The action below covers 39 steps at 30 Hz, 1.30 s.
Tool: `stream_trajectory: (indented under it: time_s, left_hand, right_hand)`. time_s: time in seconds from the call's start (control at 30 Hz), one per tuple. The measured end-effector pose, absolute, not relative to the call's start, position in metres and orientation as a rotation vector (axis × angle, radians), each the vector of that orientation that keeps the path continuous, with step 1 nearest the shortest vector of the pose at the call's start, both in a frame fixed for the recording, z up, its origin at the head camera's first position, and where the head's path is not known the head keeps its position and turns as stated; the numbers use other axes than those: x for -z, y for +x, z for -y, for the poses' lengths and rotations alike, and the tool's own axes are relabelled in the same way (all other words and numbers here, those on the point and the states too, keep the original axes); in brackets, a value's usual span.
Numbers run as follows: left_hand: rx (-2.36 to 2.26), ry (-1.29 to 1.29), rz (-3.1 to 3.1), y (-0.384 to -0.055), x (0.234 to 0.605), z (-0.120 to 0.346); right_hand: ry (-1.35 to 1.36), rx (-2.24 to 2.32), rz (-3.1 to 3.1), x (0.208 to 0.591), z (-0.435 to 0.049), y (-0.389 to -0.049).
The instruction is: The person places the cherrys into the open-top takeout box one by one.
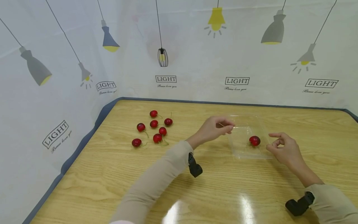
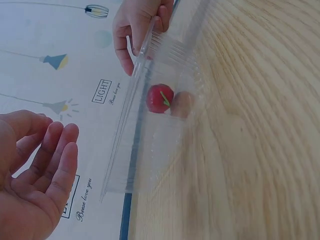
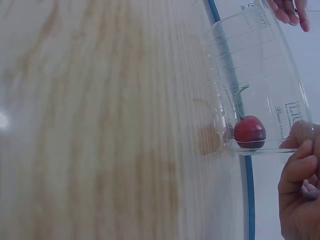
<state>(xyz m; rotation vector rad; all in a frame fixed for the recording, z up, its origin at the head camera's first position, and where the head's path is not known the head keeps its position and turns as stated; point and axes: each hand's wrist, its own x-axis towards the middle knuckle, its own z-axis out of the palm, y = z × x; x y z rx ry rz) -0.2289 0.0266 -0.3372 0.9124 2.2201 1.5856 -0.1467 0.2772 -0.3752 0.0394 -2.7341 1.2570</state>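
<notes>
A clear plastic container (image 1: 240, 151) stands on the right half of the wooden table, with one dark red cherry (image 1: 254, 141) inside. In the right wrist view, that cherry (image 3: 250, 132) lies near the wall on the right hand's side, its green stem pointing up. My right hand (image 1: 286, 151) pinches the container's right rim between thumb and fingers. By the left rim is my left hand (image 1: 211, 129), its fingers loosely bent. The left wrist view shows this hand (image 2: 37, 172) holding nothing, a gap between its fingertips and the container.
Several cherries with stems, one of them a cherry (image 1: 136, 142) nearest the front, lie scattered on the left of the table (image 1: 223, 189). A white cloth (image 1: 193, 46) printed with lamps rises behind and at the left, along the table's blue edge.
</notes>
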Motion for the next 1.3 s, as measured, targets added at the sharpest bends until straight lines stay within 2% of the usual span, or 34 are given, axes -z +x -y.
stream_trajectory:
  time_s: [0.27,0.5,1.3]
  left_hand:
    - [-1.459,0.960,-2.274,-0.209,0.319,-0.001]
    - [-1.397,0.978,-2.299,-0.219,0.340,0.013]
    - [-1.398,0.901,-2.357,-0.224,0.350,0.054]
  right_hand:
    - [0.029,-1.253,2.735,0.375,-0.277,-0.147]
    - [0.024,-1.235,2.734,0.376,-0.276,-0.147]
    - [0.053,-1.302,2.731,0.376,-0.277,-0.148]
